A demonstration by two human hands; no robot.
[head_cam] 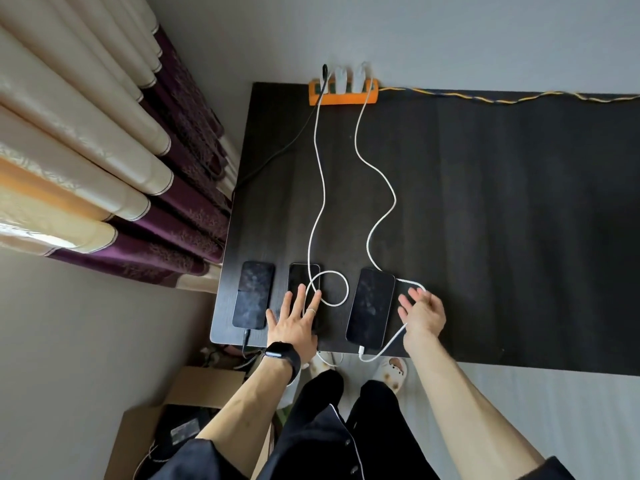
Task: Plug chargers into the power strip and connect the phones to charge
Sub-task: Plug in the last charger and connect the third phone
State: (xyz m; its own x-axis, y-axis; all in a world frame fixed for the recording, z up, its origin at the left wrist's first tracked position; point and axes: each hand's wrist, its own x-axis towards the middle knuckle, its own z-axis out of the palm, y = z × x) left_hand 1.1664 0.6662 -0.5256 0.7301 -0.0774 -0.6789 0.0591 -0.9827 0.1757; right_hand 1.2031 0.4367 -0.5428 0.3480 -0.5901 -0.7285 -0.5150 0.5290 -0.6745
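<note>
The left hand point(294, 320) lies flat with fingers spread on the near end of the middle phone, a dark glossy slab point(302, 282), gripping nothing. The right hand point(420, 311) hovers open, fingers loosely fanned, over the white braided cable point(391, 342) that curls around it. It looks to be touching or just brushing the cable, not pinching it.

Just inboard of the right hand lies the largest dark-screened phone point(371, 306), with a white plug seated in its near end. Outboard of the left hand, close to the counter's near-left corner, sits a third black phone point(254, 294) with a thin black lead point(277, 154) in its near end. A second white cable point(317, 188) loops between the two hands and passes under the left fingers; whether it is plugged into the middle phone cannot be told, since the palm hides that end.

Far ahead of both hands, against the wall, the orange plastic power strip point(341, 98) on the black wood-grain counter point(502, 220) holds two white chargers and one black plug.

So the plugging-in looks finished, and the step in hand seems to be the last phone connection or tidying (all screens are dark, so charging cannot be confirmed). The next move likely calls for lifting the left palm to check the middle phone's connector, pushing it home if loose.
</note>
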